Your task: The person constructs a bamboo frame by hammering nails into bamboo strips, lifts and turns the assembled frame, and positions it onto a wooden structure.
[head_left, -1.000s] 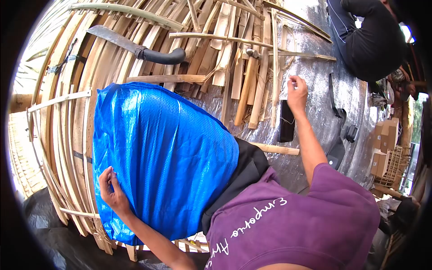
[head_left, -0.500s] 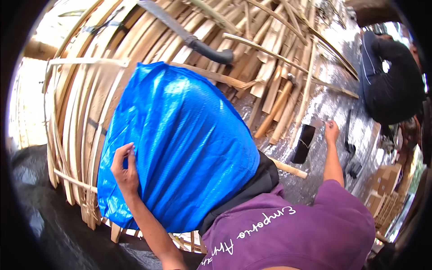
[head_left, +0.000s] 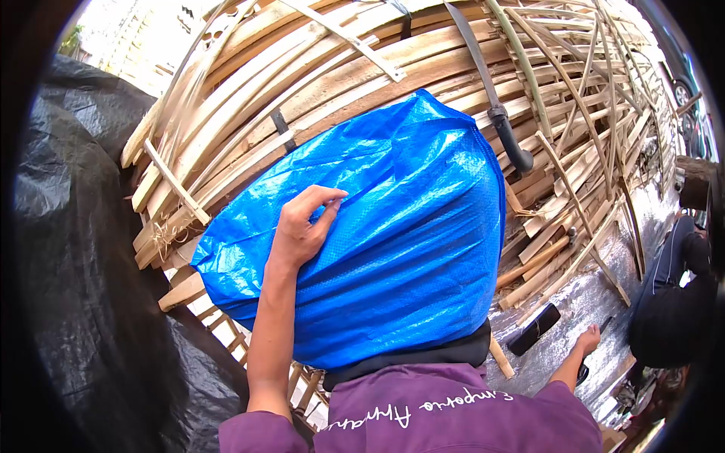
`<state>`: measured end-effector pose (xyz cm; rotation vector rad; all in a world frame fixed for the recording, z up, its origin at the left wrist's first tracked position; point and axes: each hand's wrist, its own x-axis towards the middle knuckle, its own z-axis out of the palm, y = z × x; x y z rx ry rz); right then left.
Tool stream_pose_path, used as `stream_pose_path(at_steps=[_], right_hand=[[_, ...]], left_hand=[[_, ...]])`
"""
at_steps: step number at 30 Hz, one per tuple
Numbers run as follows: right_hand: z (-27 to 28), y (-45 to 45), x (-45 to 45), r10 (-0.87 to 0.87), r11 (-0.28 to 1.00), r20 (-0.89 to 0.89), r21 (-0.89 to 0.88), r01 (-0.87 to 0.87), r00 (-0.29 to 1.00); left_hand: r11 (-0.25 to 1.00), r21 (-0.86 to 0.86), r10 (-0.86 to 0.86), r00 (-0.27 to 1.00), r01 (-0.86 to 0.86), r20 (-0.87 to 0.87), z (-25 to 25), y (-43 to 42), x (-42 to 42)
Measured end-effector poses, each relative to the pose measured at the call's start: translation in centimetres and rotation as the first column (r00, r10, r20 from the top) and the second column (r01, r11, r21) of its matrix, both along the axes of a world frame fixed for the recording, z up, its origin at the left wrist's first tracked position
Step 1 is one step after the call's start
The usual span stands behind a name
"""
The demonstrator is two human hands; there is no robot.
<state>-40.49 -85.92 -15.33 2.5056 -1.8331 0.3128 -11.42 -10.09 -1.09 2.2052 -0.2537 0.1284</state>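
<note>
The blue sheet (head_left: 408,257) lies spread over the person's lap, its far edge over wooden slats (head_left: 340,102). The left hand (head_left: 302,226) is above the sheet, left of its middle, fingers curled and the tips of thumb and forefinger close together; whether they pinch anything I cannot tell. The right hand (head_left: 587,341) is out over the silvery floor sheet (head_left: 555,362), right of a dark, phone-like slab (head_left: 535,330); its grip is too small to tell. A machete (head_left: 476,64) rests on the slats, its black handle just beyond the blue sheet's far right edge.
</note>
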Motion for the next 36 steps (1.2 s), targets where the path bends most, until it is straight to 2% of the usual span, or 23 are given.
stream_pose_path(at_steps=[1,2,3,5,6,7,8,9,11,12,15,17,19,20,23,24,27,28,30,31,33,35,36], right_hand=[[-0.3,-1.1,0.9,0.005,1.0,0.004,-0.003,-0.005,1.0],[-0.7,-2.6,2.6,0.09,0.981,0.381,0.126,-0.148,0.92],[-0.7,-3.4,4.6,0.08,0.925,0.706,0.21,-0.316,0.704],[6.5,8.6,14.8,0.127,0.874,0.805,0.185,-0.45,0.579],[9.1,14.1,19.3,0.107,0.835,0.885,0.168,-0.524,0.454],[11.5,19.7,22.8,0.135,0.757,0.937,0.113,-0.643,0.323],[14.1,25.8,26.1,0.084,0.679,0.97,0.112,-0.725,0.228],[15.9,31.6,28.7,-0.002,0.531,0.993,0.098,-0.842,0.115],[17.6,40.6,31.9,-0.061,0.229,0.997,0.05,-0.972,0.037],[18.2,44.6,32.9,-0.178,0.074,0.984,0.023,-0.997,0.009],[21.1,52.0,33.4,-0.218,-0.23,0.974,0.009,-0.973,0.061],[22.0,54.0,32.9,-0.218,-0.324,0.974,-0.019,-0.946,0.055],[22.2,54.7,32.7,-0.201,-0.383,0.977,-0.018,-0.924,0.064],[22.0,54.5,32.5,-0.166,-0.413,0.983,0.008,-0.911,0.084],[21.6,54.8,31.8,-0.192,-0.439,0.976,0.012,-0.898,0.107],[21.5,54.7,31.5,-0.202,-0.469,0.964,0.062,-0.881,0.175],[21.3,54.1,31.0,-0.164,-0.465,0.973,0.071,-0.883,0.165],[21.4,54.0,30.7,-0.19,-0.416,0.965,0.087,-0.905,0.18],[20.9,52.5,30.8,-0.179,-0.392,0.965,0.111,-0.913,0.194],[20.5,51.3,31.0,-0.166,-0.374,0.963,0.138,-0.917,0.212],[18.8,48.1,31.1,-0.046,-0.218,0.99,0.122,-0.968,0.136],[15.8,43.4,30.8,0.146,-0.01,0.986,0.077,-0.997,0.075],[14.0,40.4,30.1,0.294,0.174,0.941,0.117,-0.978,0.165]], left_hand=[[1.0,-0.003,0.005,1.0,-0.005,0.004,0.1,0.0,0.0],[1.0,-0.013,0.008,1.0,-0.008,0.002,0.2,-0.1,0.0],[1.0,-0.02,0.008,1.0,-0.008,0.002,0.3,-0.3,0.0],[0.998,-0.06,0.022,0.999,-0.021,0.023,1.4,-1.1,0.4],[0.995,-0.097,0.031,0.999,-0.027,0.038,2.2,-1.6,0.6],[0.995,-0.101,0.023,0.999,-0.02,0.032,3.1,-2.4,1.0],[0.989,-0.149,0.025,0.996,-0.012,0.087,4.1,-3.4,1.3],[0.98,-0.197,0.037,0.989,-0.008,0.143,5.0,-4.5,1.2],[0.973,-0.23,0.022,0.979,0.026,0.203,7.1,-6.8,1.2],[0.968,-0.243,-0.002,0.964,0.069,0.267,7.6,-7.7,1.3],[0.971,-0.238,0.067,0.949,0.009,0.309,7.8,-8.9,1.0],[0.983,-0.183,0.069,0.942,-0.007,0.33,8.0,-8.5,0.6],[0.948,-0.304,0.181,0.941,-0.089,0.287,7.8,-8.4,-0.1],[0.948,-0.3,0.197,0.932,-0.103,0.304,7.5,-8.2,-0.3],[0.924,-0.374,0.197,0.934,-0.076,0.298,6.8,-8.4,-0.5],[0.935,-0.351,0.171,0.936,-0.054,0.309,6.7,-8.4,-0.6],[0.925,-0.369,0.189,0.954,-0.092,0.234,5.8,-8.8,-1.0],[0.925,-0.369,0.181,0.955,-0.084,0.236,5.7,-8.8,-1.1],[0.84,-0.496,0.238,0.971,-0.222,-0.032,5.6,-8.7,-1.2],[0.841,-0.495,0.234,0.972,-0.219,-0.033,5.5,-8.5,-1.0],[0.695,-0.67,0.161,0.964,-0.262,-0.21,5.3,-7.7,-0.5],[0.667,-0.688,0.173,0.958,-0.285,-0.229,5.1,-7.4,-0.1],[0.652,-0.7,0.184,0.956,-0.292,-0.227,4.9,-7.0,0.2]])
